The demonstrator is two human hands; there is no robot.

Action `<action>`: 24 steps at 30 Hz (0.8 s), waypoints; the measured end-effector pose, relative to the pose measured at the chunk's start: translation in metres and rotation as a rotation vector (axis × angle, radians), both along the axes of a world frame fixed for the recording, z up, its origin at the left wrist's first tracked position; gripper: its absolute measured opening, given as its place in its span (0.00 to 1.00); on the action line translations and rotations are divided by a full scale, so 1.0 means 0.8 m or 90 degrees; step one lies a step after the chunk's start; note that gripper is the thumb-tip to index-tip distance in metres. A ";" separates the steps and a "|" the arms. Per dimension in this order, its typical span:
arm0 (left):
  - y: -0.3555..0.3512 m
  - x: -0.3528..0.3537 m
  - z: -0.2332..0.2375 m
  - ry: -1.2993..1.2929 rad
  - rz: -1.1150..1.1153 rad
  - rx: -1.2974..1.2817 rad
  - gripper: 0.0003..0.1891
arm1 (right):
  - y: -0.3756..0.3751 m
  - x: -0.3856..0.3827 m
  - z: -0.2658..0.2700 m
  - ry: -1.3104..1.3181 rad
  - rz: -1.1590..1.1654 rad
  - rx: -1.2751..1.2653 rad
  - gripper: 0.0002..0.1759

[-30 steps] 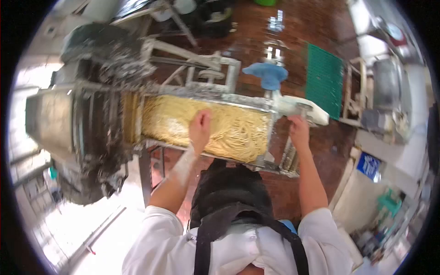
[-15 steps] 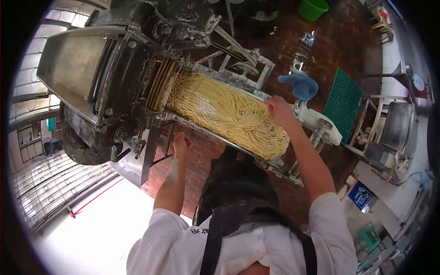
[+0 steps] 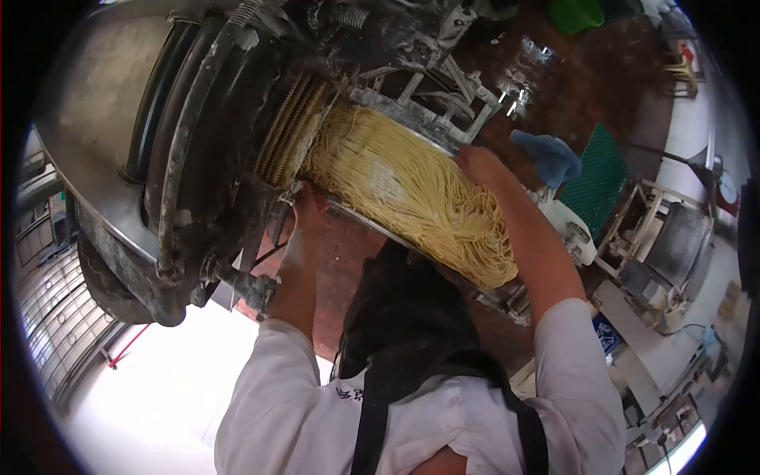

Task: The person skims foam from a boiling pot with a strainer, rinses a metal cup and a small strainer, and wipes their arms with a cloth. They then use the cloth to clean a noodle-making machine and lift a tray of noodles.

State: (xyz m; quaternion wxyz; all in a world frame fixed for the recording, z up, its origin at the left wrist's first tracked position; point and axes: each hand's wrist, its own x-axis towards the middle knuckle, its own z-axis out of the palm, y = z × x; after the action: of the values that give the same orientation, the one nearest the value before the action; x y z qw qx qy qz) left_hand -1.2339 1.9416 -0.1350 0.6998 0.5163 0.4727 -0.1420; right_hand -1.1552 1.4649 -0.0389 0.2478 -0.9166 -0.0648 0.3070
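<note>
A thick layer of yellow noodles (image 3: 404, 190) lies in a long metal tray, with a white floury patch near its middle. At the tray's left end are the ridged brass-coloured rollers (image 3: 291, 131) of a large floury machine (image 3: 198, 119). My left hand (image 3: 307, 199) is at the near edge of the tray, just below the rollers, its fingers partly hidden. My right hand (image 3: 480, 166) touches the tray's far edge beside the noodles, with its fingers bent; what it holds, if anything, is hidden.
A blue cloth (image 3: 550, 157) hangs on a part right of the tray. Beyond are a green mat (image 3: 599, 178) and a green bucket (image 3: 576, 14) on the brown floor. A metal knob (image 3: 252, 291) juts from the machine near my left forearm.
My left hand has moved up to the tray edge near the rollers. My right hand stays at the far edge. The view has shifted closer to the machine.
</note>
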 end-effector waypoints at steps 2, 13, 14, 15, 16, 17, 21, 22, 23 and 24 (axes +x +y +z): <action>-0.017 0.009 0.023 0.023 -0.039 0.016 0.25 | -0.002 0.006 0.004 0.033 0.001 -0.015 0.25; -0.036 -0.006 0.008 -0.087 0.061 -0.029 0.25 | 0.002 -0.013 -0.019 0.036 0.033 -0.067 0.34; -0.044 0.002 0.008 -0.127 0.093 -0.033 0.27 | -0.003 -0.004 -0.012 0.022 0.024 -0.059 0.34; -0.051 0.000 0.028 -0.098 0.087 -0.016 0.26 | 0.001 -0.012 0.007 0.028 0.018 -0.049 0.34; -0.060 -0.004 0.065 -0.062 0.079 0.000 0.25 | 0.005 -0.024 0.027 0.041 0.012 -0.039 0.34; -0.072 -0.004 0.091 -0.031 0.072 0.015 0.25 | 0.004 -0.029 0.046 0.057 0.003 -0.050 0.33; -0.092 -0.027 0.120 -0.098 0.104 -0.076 0.22 | -0.005 -0.063 0.105 0.051 -0.011 -0.079 0.32; -0.094 -0.035 0.119 -0.094 0.104 -0.086 0.21 | -0.013 -0.073 0.112 0.031 -0.005 -0.078 0.32; -0.096 -0.044 0.120 -0.088 0.103 -0.095 0.21 | -0.020 -0.085 0.118 0.013 -0.001 -0.078 0.32; -0.100 -0.056 0.121 -0.085 0.067 -0.090 0.20 | -0.025 -0.099 0.130 0.015 -0.025 -0.065 0.31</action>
State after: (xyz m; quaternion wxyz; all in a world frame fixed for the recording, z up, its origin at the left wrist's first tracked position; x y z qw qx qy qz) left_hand -1.2789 1.8617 -0.0382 0.7711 0.4482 0.4402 -0.1033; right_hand -1.2345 1.4452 0.0654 0.2073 -0.9255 -0.0282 0.3156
